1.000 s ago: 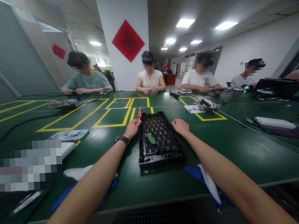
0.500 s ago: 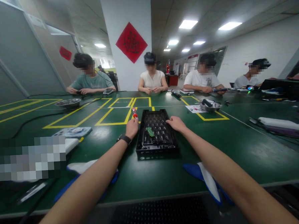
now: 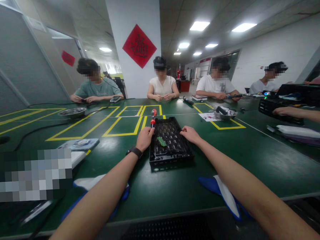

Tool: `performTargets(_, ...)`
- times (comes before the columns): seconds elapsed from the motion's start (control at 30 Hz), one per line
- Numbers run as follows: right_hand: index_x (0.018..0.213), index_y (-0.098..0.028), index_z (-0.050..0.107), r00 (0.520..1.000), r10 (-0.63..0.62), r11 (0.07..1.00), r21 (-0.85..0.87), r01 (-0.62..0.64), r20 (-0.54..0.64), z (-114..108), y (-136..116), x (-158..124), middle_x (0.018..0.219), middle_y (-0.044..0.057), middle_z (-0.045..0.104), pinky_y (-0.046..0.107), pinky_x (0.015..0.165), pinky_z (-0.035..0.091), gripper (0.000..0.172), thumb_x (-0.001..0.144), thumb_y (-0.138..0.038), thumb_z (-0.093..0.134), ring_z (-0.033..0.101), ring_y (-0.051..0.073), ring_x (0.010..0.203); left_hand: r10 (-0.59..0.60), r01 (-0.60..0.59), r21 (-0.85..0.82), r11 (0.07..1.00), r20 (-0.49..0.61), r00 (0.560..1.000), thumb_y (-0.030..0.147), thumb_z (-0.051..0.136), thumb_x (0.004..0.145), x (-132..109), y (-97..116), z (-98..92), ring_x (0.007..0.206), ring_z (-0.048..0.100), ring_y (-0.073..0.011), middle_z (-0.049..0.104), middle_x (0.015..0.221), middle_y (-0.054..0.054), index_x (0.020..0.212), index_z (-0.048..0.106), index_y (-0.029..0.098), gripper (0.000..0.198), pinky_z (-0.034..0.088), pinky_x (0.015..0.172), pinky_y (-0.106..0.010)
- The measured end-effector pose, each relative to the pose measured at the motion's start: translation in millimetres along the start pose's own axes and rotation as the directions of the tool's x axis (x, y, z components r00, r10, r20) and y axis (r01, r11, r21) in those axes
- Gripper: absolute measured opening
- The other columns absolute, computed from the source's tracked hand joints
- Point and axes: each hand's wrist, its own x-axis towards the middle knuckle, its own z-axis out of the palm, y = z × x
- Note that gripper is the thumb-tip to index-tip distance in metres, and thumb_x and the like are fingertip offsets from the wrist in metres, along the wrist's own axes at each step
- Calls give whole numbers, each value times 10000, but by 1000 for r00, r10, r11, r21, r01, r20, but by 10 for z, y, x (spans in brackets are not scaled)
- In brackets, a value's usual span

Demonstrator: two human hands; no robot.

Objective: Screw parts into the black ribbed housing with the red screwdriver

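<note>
A black rectangular tray-like casing lies on the green table in front of me, with a small green circuit board inside its left part. My left hand, with a dark wristband, is closed around a screwdriver with a red and clear handle, which points up beside the casing's upper left edge. At the casing's right edge, my right hand has its fingers closed on the rim.
Blue and white gloves lie near the front edge. Metal bowls stand at left and right, the right bowl holding dark parts. Several people sit opposite. Another person's hand touches a black casing at the right.
My left hand and the screwdriver have moved right, over the casing's left edge. The casing sits slightly further right. Another person's arm and a black casing have appeared at the right.
</note>
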Motion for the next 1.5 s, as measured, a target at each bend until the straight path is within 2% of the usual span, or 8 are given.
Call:
performTargets(0.4,741,-147,598,1000,-16,999,-43,15,-10,-113,-106,-77,795,75,628,235,660,358,179,769,-265,467,540,153,740,145,-147,80,986,29,989,426,230,914,-167,410,-196,576,488,-143,549,641,-29,793,500,183,383,281,559,-240)
performTargets(0.57,946,-178,578,965,-130,966,189,174,-227,-347,-339,-237,920,59,608,253,707,382,312,823,-407,407,532,156,810,228,-260,217,941,162,960,485,266,892,-204,566,-263,598,507,-164,554,644,-34,855,530,197,392,255,566,-240)
performTargets(0.67,1014,-200,523,944,-282,696,641,324,-171,-410,-591,-334,879,12,596,226,595,395,282,808,-369,429,521,100,652,244,-287,200,937,214,946,501,281,882,-204,607,-287,619,512,-168,557,659,-37,864,541,203,396,262,583,-233)
performTargets(0.77,1017,-217,503,952,-294,392,898,201,-85,-340,-808,-402,835,-11,584,202,466,350,296,785,-399,480,498,68,527,243,-274,136,952,209,947,493,285,882,-207,613,-298,604,502,-161,546,646,-29,857,553,208,393,261,580,-231)
performTargets(0.93,827,-174,513,976,-218,135,991,26,4,-184,-909,-465,663,-7,570,195,449,346,281,783,-452,507,479,67,489,357,-366,-9,931,237,904,503,372,851,-216,603,-315,570,460,-126,512,614,4,810,564,202,360,260,559,-224)
performTargets(1.07,760,-185,459,947,-302,19,994,-107,107,-205,-861,-458,474,-71,426,173,381,237,234,812,-413,477,307,38,360,314,-299,-136,945,105,944,420,298,897,-180,503,-265,614,470,-122,524,659,2,792,542,181,358,322,590,-224)
performTargets(1.33,726,-184,418,686,-508,223,849,-479,520,-278,-975,-231,404,-99,321,164,340,120,190,838,-338,424,169,31,312,66,-102,-150,983,-229,971,267,453,823,-3,18,8,809,509,-156,535,854,-42,846,534,167,131,415,778,-299)
performTargets(1.5,738,-184,434,856,-363,164,930,-329,367,-314,-1075,-186,430,-85,397,163,349,125,222,812,-388,480,213,28,318,-86,61,-144,988,-177,980,284,530,765,34,-155,147,849,519,-180,527,939,-76,948,535,147,229,426,823,-354)
